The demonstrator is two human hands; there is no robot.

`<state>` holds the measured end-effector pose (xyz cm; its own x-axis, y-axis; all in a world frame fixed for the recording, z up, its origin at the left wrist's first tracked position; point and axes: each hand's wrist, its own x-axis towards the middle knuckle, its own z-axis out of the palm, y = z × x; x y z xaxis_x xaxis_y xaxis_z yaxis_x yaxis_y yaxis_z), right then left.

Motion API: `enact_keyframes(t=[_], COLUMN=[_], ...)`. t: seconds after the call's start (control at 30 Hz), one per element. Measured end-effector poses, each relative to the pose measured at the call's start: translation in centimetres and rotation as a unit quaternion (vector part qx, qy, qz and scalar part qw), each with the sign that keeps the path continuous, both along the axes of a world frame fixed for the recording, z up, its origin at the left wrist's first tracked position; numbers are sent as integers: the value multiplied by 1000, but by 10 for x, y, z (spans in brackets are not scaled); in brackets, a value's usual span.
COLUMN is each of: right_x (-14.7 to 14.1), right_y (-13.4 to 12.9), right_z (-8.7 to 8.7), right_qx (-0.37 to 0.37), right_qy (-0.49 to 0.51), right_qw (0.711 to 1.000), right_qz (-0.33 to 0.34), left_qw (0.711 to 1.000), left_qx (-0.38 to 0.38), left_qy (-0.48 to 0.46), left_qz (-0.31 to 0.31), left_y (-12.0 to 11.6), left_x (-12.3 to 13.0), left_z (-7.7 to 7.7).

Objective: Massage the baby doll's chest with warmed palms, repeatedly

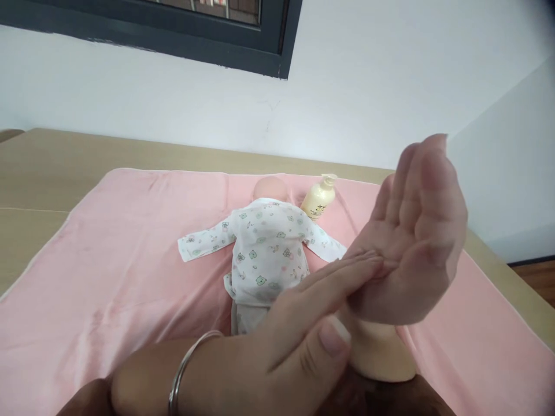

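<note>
My left hand (299, 346), with a silver bangle (180, 370) on its wrist, reaches in from the lower left. Its flat fingers lie against the heel of the palm of my right hand (411, 242). The right palm faces me, fingers raised and slightly bent, with nothing in it. Beyond both hands lies a baby doll (271, 254) in a white printed long-sleeved top, its arms spread out. My left hand and forearm hide its lower part. Beside its smooth head (269, 188) stands a pale yellow pump bottle (319, 198), leaning slightly.
A pink blanket (143, 242) with some creases is spread under the doll over a light wooden table (47, 162). Behind the table rises a white wall (173, 98) with a dark window frame (277, 63). Another wall section closes in at the right.
</note>
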<state>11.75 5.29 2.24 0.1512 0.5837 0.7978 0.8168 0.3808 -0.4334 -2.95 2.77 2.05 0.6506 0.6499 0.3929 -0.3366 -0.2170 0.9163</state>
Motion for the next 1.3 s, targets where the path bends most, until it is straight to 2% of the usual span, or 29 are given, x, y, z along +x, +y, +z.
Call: enact_keyframes(t=[0.07, 0.1, 0.17, 0.2, 0.27, 0.3, 0.33, 0.43, 0.53, 0.6, 0.67, 0.77, 0.87, 0.97, 1.03, 1.1, 1.2, 1.3], right_x=[8, 12, 17, 17, 11, 7, 2, -8, 0, 9, 13, 2, -13, -10, -1, 4, -5, -21], right_y=[16, 26, 45, 54, 66, 70, 72, 77, 85, 91, 93, 81, 67, 72, 83, 90, 85, 71], right_z=[-11, -19, -38, -48, -70, -80, -90, -109, -114, -113, -112, -113, -114, -112, -110, -110, -112, -114], right_qx=[34, 32, -80, -151, -260, -295, -316, -323, -328, -351, -369, -358, -317, -327, -357, -376, -365, -328], right_qy=[33, 53, 82, 81, 52, 25, -6, -107, -151, -141, -131, -148, -191, -195, -170, -151, -164, -206], right_qw=[999, 997, 987, 976, 954, 946, 940, 930, 920, 917, 917, 922, 926, 916, 911, 912, 916, 921], right_qz=[9, 41, 114, 136, 139, 133, 127, 138, 150, 130, 81, 20, 69, 123, 113, 73, 14, 36], left_qw=[998, 994, 967, 945, 889, 863, 845, 815, 799, 791, 789, 789, 792, 793, 790, 787, 780, 760], left_qx=[11, 0, -36, -45, -35, -2, 43, 152, 172, 164, 156, 153, 155, 163, 166, 167, 176, 206], left_qy=[15, 32, 64, 106, 200, 239, 278, 377, 419, 419, 412, 406, 406, 407, 412, 416, 418, 439], left_qz=[58, 106, 243, 306, 410, 444, 455, 412, 396, 414, 428, 435, 430, 422, 422, 423, 431, 433], left_y=[16, 28, 60, 78, 114, 129, 142, 164, 164, 161, 158, 158, 161, 161, 160, 159, 161, 165], left_x=[3, 6, 10, 12, 13, 12, 11, 8, 10, 12, 15, 15, 15, 14, 15, 15, 15, 14], left_z=[-3, -7, -24, -36, -63, -76, -89, -116, -126, -128, -129, -130, -130, -130, -131, -131, -132, -132])
